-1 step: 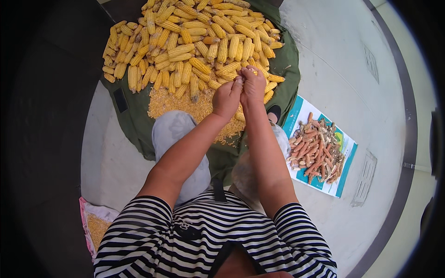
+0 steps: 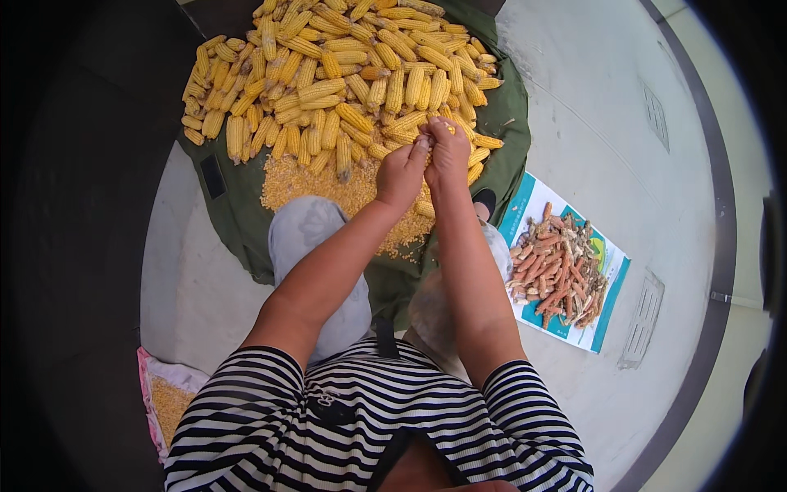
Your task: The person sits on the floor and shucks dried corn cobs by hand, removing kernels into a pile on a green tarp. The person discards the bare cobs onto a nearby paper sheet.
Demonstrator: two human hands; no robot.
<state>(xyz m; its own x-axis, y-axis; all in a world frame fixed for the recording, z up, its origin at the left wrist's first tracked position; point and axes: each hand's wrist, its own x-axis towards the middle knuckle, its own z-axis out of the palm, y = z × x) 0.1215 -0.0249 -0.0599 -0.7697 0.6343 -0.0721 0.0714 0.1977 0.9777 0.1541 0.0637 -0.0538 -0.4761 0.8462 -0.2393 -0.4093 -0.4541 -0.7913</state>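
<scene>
My left hand (image 2: 401, 175) and my right hand (image 2: 448, 156) are pressed together, closed around an ear of corn (image 2: 450, 129). Only a little yellow of that ear shows past the fingers; the rest is hidden in my grip. Just beyond them lies a big heap of husked yellow corn ears (image 2: 352, 78). Loose corn kernels (image 2: 307, 187) are spread below my hands, at the near side of the heap. Heap and kernels both rest on a dark green cloth (image 2: 510, 107).
To the right, a white and teal printed sheet (image 2: 602, 328) carries a pile of stripped reddish cobs (image 2: 561, 271). At the lower left stands a pink-edged sack (image 2: 150, 394) with kernels in it. My knees (image 2: 307, 238) flank the near part of the cloth. Pale floor (image 2: 590, 123) surrounds it.
</scene>
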